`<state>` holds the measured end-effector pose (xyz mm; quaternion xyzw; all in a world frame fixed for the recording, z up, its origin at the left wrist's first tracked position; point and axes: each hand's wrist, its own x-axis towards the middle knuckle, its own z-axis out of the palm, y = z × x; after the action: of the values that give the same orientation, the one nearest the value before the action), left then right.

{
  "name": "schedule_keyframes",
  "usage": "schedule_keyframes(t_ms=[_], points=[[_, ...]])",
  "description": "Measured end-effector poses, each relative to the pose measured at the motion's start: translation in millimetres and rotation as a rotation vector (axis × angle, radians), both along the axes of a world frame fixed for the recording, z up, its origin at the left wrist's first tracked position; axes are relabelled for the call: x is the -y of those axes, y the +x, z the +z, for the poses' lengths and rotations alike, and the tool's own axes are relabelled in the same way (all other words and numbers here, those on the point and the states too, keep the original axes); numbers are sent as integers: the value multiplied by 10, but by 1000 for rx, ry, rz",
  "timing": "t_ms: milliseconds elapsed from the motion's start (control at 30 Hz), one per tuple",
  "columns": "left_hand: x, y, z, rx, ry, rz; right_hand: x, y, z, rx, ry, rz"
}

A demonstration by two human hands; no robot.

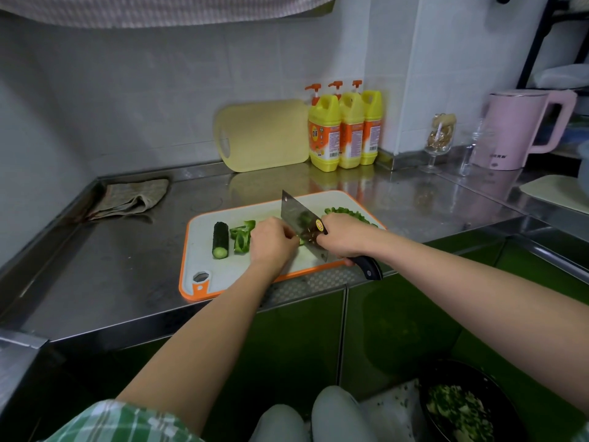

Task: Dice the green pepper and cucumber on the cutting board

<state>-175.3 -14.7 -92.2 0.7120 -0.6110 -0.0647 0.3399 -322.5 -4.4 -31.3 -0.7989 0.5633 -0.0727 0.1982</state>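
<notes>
Beyond the plaid sleeve [121, 422], the right hand [342, 239] grips the cleaver [302, 224] while the left hand [274, 240] pins a green pepper piece [301, 241] on the cutting board [197, 244]; diced pepper [350, 213] lies right, pepper strips [242, 237] and cucumber [220, 240] apparently remain.

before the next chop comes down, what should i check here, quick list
1. Right hand on the knife: its fingers are curled round the black handle. Ok.
2. Left hand clear of the blade: its fingertips are hidden behind the hand, close beside the blade. Cannot tell.
3. Piece under the blade held steady: only a bit of green shows. Cannot tell.
4. Cutting board flat on the counter: ok.
5. Cucumber and pepper strips out of the blade's way: ok, they lie left of the left hand.
6. Diced pile out of the way: ok, it sits at the board's far right corner.
</notes>
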Motion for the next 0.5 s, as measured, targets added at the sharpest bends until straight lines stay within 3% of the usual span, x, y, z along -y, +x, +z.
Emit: schedule_keyframes(t_ms=[300, 500], points=[[-3, 11, 4, -16, 1, -5, 79, 163, 21, -79, 8, 0], [-43, 30, 9, -29, -13, -7, 168, 177, -108, 56, -36, -72]])
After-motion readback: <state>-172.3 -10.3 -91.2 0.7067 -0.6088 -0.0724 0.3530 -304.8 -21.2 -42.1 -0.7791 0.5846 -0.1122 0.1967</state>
